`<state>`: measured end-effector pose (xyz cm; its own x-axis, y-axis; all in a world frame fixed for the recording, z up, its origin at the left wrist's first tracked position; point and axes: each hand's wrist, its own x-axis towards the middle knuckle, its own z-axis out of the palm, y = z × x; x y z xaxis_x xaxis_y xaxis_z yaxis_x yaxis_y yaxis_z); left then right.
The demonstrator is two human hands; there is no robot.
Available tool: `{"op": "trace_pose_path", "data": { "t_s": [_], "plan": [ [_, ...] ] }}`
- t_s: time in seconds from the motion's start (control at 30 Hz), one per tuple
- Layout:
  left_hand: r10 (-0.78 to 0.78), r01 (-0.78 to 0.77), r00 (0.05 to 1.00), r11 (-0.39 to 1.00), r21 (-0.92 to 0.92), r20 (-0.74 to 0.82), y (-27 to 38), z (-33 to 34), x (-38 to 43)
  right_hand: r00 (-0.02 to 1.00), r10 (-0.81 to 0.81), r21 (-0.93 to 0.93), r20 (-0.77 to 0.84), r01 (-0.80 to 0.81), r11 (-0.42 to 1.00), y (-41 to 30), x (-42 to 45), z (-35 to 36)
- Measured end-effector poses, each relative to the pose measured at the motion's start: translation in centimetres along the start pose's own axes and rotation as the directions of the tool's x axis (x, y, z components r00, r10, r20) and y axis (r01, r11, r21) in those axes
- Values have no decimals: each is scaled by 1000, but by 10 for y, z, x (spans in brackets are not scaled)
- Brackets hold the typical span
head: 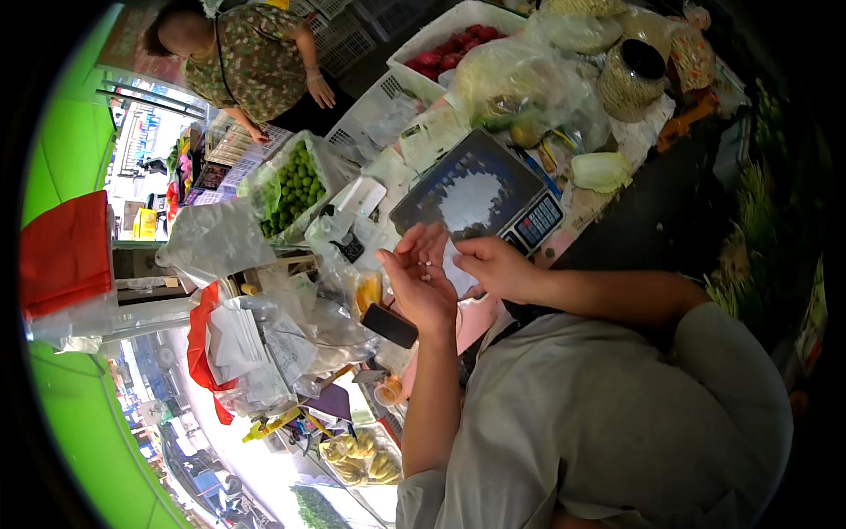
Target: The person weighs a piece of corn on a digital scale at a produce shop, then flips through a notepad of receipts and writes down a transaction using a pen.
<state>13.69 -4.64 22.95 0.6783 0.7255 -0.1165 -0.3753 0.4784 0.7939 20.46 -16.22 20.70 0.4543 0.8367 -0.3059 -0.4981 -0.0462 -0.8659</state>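
Observation:
My left hand (429,301) is palm up with its fingers slightly curled. A few small white tablets (427,264) lie in the cupped palm. Beside it, my right hand (499,268) pinches a piece of white paper (455,268) between thumb and fingers, close to the left palm. Part of the paper is hidden behind the hands. Just beyond both hands sits a digital scale (472,188) with a worn, shiny pan and a keypad (538,218). A dark phone (390,325) lies next to my left wrist.
A foam box of green limes (297,188) stands left of the scale. Behind it are a box of red fruit (456,49), bagged vegetables (509,79), a lidded jar (631,79) and a cabbage (601,172). Another person (258,59) stands at far left. Plastic bags (218,238) hang nearby.

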Motion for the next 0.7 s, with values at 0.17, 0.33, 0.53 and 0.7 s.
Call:
{"op": "trace_pose_path", "data": {
  "t_s": [0.17, 0.33, 0.53, 0.7],
  "plan": [
    [-27, 28, 1000, 999, 27, -14, 1, 5, -2, 999, 23, 39, -30, -22, 999, -8, -4, 4],
    [3, -2, 1000, 997, 83, -18, 2, 10, -4, 1000, 22, 96, -10, -21, 995, -10, -3, 5],
    [61, -73, 995, 984, 164, 74, 0, 5, -1, 1000, 23, 85, -3, -23, 996, -4, 2, 2],
    [66, -75, 996, 986, 151, 64, -2, 3, 0, 998, 59, 79, -29, -57, 995, -8, 0, 6]
  ]
}}
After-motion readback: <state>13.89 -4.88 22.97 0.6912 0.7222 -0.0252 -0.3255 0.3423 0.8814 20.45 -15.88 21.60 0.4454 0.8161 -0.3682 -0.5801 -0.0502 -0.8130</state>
